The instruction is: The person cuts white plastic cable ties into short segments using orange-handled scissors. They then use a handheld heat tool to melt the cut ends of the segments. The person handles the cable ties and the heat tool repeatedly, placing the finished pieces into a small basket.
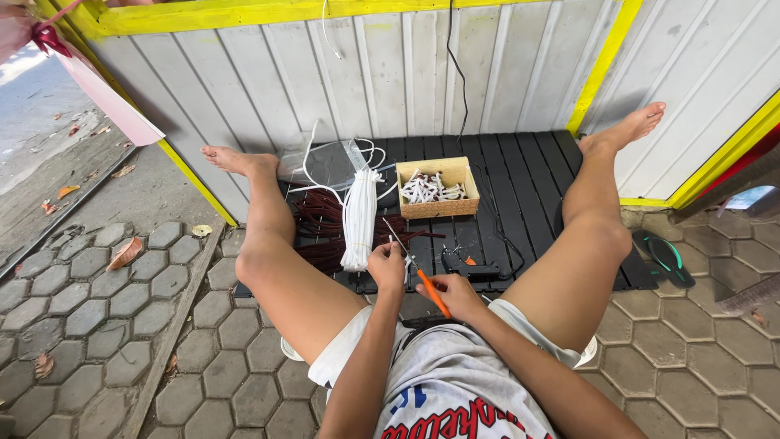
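Observation:
I sit on the ground with my legs spread on a black slatted mat (528, 175). My right hand (453, 294) grips orange-handled scissors (422, 280), blades pointing up and left. My left hand (386, 266) is closed on a short white piece held at the scissor blades. Just beyond my left hand lies a bundle of white cords (359, 215) over a pile of dark red cords (321, 223). A small cardboard box (439, 189) holding several white cut pieces sits farther back.
A black glue gun (479, 271) with its cable lies on the mat near my right hand. A clear plastic bag (321, 162) is by the corrugated wall (390, 73). A green-strapped sandal (665, 256) lies right of my right knee. Hexagonal paving surrounds me.

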